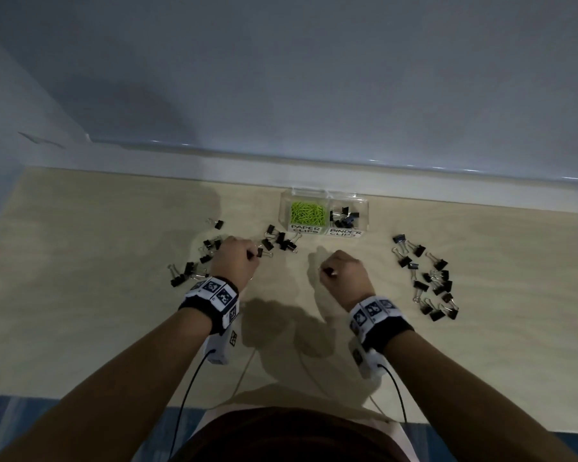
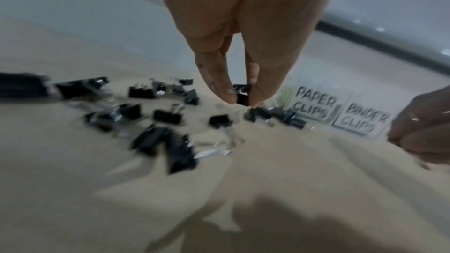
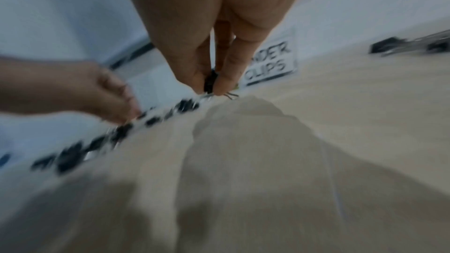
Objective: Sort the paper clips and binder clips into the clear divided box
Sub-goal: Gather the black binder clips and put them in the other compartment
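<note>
I see the left hand (image 2: 243, 32) low over the wooden table (image 1: 80, 328), thumb and forefinger pressed together on a black binder clip (image 2: 243, 97) among the loose clips of the left scatter (image 1: 214, 255); the right hand (image 1: 342, 273) is near the middle of the table, fingertips likewise clamped on a second small black binder clip (image 3: 210, 82), blurred in the right wrist view. The clear divided box (image 1: 361, 203) stands at the table's far edge, green paper clips (image 1: 307, 212) in its left compartment labelled PAPER CLIPS, a few black clips in the right one labelled BINDER CLIPS. A right scatter (image 1: 427, 278) of binder clips lies well apart from both hands.
</note>
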The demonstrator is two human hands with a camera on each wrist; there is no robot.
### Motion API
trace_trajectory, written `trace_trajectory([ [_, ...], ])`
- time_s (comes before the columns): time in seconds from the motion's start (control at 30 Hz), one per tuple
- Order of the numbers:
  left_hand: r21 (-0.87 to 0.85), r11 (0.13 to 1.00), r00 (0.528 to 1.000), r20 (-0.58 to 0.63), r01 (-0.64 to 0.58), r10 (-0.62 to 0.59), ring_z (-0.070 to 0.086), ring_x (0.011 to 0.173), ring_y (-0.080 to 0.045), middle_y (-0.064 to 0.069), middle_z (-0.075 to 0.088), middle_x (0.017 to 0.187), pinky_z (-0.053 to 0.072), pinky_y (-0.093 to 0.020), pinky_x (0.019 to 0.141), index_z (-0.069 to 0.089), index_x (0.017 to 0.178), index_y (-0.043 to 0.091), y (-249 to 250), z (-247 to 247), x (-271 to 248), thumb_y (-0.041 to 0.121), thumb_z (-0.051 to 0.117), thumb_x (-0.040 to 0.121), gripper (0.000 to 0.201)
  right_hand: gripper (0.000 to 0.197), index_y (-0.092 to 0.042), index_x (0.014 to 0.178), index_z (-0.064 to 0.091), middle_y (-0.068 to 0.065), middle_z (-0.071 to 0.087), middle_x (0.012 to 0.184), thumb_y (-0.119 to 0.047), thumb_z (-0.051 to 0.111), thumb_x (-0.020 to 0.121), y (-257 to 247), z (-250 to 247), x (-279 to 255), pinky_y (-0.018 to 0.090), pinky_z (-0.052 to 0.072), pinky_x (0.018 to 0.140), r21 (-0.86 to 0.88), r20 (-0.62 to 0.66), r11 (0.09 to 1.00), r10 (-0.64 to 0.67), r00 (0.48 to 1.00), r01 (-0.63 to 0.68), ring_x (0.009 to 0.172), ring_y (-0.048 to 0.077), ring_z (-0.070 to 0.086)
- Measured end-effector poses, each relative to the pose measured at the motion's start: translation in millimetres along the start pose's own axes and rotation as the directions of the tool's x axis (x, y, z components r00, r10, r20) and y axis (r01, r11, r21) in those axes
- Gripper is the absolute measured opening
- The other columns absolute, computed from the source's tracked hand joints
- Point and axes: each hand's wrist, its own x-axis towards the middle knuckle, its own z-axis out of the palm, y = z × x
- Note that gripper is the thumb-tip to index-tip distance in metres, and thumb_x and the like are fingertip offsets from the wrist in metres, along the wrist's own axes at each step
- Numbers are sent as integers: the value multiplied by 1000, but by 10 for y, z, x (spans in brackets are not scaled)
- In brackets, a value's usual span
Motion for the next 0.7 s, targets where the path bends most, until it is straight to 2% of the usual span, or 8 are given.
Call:
trace_trajectory([
  [0.17, -187, 955, 973, -20, -229, 229, 63, 75, -19, -5, 69, 81, 54, -30, 75, 74, 79, 18, 734, -41, 160, 14, 68, 76, 8, 5, -5, 83, 70, 2, 63, 82, -8, 69, 80, 91, -580, 385, 11, 45, 65, 125, -286, 988, 121, 951, -88, 69, 13, 59],
  [0.23, -206, 927, 948, -8, -312, 317, 64, 75, -21, -6, 71, 79, 54, -33, 75, 74, 77, 15, 1103, -15, 299, 11, 65, 76, 10, 10, -4, 86, 71, 8, 67, 84, -9, 71, 78, 176, -704, 583, 20, 51, 69, 116, -323, 988, 134, 937, -102, 70, 19, 62],
  [0.3, -200, 913, 931, 12, -355, 365, 64, 80, -25, -9, 72, 81, 53, -34, 77, 73, 78, 11, 1404, 0, 405, 7, 62, 77, 12, 19, -4, 93, 71, 14, 69, 91, -11, 72, 76, 235, -750, 725, 33, 54, 77, 76, -268, 988, 153, 951, -138, 77, 26, 66],
  [0.37, -157, 917, 925, 41, -367, 378, 63, 87, -27, -13, 71, 90, 52, -33, 80, 73, 86, 7, 1599, -7, 440, 5, 63, 79, 12, 28, -5, 102, 69, 14, 68, 100, -10, 72, 75, 285, -764, 772, 32, 53, 79, 93, -209, 977, 208, 956, -192, 82, 27, 67],
  [0.43, -144, 923, 928, 59, -357, 368, 60, 97, -27, -15, 66, 105, 47, -33, 84, 69, 100, 7, 1624, 17, 456, 11, 66, 82, 19, 29, -4, 105, 67, 13, 66, 103, -5, 69, 77, 306, -762, 705, 26, 50, 74, 102, -261, 977, 207, 943, -186, 81, 25, 67],
  [0.53, -185, 915, 932, -14, -357, 361, 58, 96, -23, -10, 60, 110, 47, -33, 88, 65, 105, 10, 1383, -10, 420, 18, 60, 88, 19, 20, -5, 95, 70, 13, 66, 94, 3, 61, 78, 265, -645, 485, 25, 51, 68, 50, -352, 997, 65, 934, -51, 71, 23, 65],
  [0.63, -160, 949, 958, -141, -270, 249, 55, 87, -18, -5, 59, 99, 51, -34, 84, 61, 92, 11, 867, -112, 425, 11, 49, 91, 12, 20, -9, 87, 70, 8, 68, 88, 4, 57, 78, 103, -379, 311, 29, 55, 70, 1, -186, 997, -69, 980, 71, 71, 21, 64],
  [0.7, -54, 980, 977, -111, -190, 183, 53, 92, -16, -4, 58, 102, 50, -32, 89, 60, 93, 13, 506, -184, 439, 4, 49, 88, 15, 23, -14, 94, 69, 4, 67, 98, -1, 55, 80, -55, -214, 282, 32, 55, 77, -47, 34, 995, -90, 995, 91, 82, 20, 64],
])
